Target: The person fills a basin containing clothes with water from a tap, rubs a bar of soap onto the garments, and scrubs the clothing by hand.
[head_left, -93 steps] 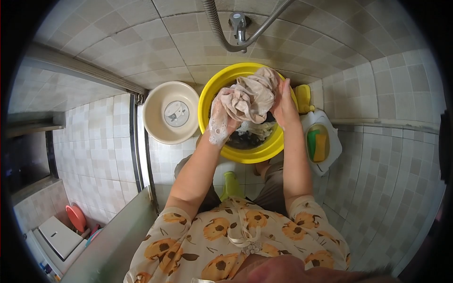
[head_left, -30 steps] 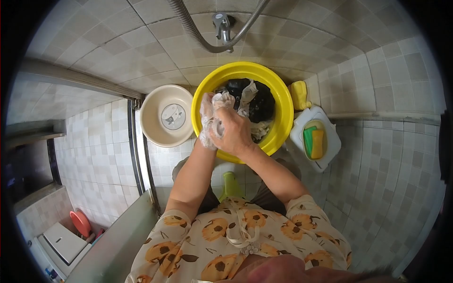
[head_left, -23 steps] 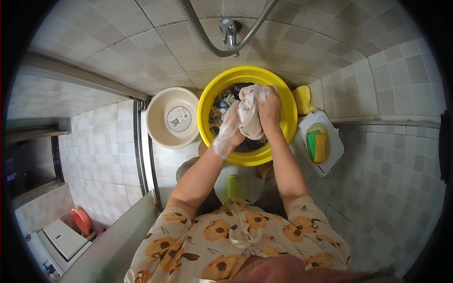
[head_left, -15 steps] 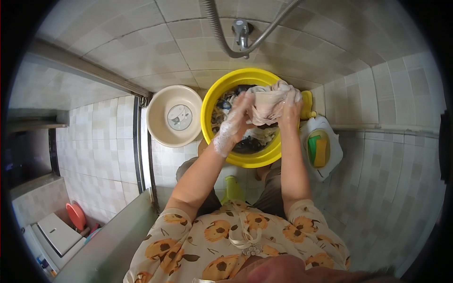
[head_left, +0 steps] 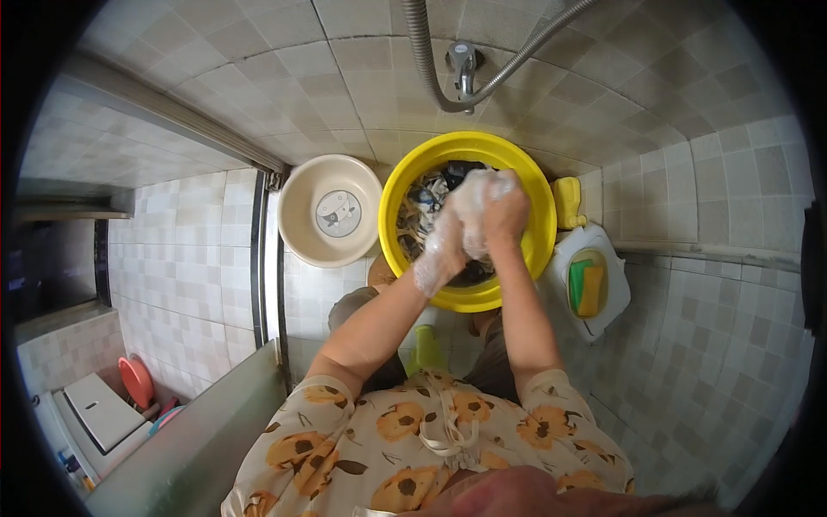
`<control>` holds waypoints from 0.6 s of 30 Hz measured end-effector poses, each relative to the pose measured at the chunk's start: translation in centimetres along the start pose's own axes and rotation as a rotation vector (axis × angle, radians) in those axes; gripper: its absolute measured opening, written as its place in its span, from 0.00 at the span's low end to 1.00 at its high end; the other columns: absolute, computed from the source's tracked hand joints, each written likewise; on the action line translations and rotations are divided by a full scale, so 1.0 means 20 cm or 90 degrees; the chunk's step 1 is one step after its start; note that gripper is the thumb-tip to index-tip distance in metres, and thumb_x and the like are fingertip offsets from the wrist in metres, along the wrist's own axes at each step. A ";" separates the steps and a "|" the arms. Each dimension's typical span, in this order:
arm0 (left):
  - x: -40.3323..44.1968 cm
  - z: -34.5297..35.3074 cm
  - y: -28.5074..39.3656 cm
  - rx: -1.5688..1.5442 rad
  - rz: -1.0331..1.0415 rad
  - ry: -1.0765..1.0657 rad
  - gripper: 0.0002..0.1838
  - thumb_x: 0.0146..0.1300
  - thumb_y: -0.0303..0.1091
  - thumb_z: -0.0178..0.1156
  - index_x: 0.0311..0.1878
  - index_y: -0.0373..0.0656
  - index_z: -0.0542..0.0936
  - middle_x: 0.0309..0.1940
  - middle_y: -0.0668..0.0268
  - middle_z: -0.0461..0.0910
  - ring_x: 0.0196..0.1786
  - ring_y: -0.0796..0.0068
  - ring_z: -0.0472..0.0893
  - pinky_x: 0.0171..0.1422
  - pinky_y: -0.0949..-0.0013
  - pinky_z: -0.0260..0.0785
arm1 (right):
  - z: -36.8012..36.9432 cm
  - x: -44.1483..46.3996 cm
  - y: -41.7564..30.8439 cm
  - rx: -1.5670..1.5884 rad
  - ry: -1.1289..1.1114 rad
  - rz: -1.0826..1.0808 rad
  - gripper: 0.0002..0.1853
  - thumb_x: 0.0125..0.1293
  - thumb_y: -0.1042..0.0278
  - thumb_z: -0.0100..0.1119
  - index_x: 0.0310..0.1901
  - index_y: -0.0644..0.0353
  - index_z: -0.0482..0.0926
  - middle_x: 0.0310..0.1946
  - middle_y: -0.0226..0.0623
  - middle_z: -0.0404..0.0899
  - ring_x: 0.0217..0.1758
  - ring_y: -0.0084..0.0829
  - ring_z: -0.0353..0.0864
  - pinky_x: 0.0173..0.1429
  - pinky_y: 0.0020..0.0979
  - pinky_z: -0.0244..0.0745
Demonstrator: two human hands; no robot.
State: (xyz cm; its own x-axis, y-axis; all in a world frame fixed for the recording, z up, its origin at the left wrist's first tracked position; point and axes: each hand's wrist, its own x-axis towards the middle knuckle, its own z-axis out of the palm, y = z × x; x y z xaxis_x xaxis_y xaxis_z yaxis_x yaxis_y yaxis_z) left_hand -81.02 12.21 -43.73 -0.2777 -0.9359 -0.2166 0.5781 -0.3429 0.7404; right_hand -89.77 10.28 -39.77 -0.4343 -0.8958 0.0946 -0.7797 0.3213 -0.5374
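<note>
Above a yellow basin, a bunched, pale, soapy cloth is squeezed between my two hands. My left hand, coated in suds to the wrist, presses and grips it from the left; some of its fingers are hidden. On the other side, my right hand is closed round the cloth, knuckles toward the wall. Below them, a heap of wet dark and patterned laundry fills the basin.
A cream basin with a cartoon print stands to the left. On the right are a yellow bottle and a white holder with a green and an orange sponge. A tap and metal hose are on the wall.
My hands have come together, bunching the cloth that was spread wider between them. My left hand's fingers, more extended before, now press in. The view has shifted slightly.
</note>
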 end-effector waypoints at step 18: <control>0.02 0.00 0.08 -0.370 -0.269 -0.020 0.19 0.71 0.47 0.47 0.57 0.46 0.73 0.53 0.65 0.77 0.54 0.70 0.77 0.59 0.65 0.70 | 0.06 0.03 0.18 0.339 0.008 -0.006 0.14 0.59 0.65 0.60 0.44 0.62 0.78 0.40 0.51 0.81 0.46 0.50 0.79 0.52 0.37 0.72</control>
State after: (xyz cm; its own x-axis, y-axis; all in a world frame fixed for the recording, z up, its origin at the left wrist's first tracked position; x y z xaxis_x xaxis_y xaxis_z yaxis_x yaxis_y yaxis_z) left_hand -80.28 11.31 -42.60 -0.5852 -0.7136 -0.3852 0.7283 -0.6714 0.1373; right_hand -92.24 10.41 -42.65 -0.4363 -0.8932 0.1091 -0.4474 0.1102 -0.8875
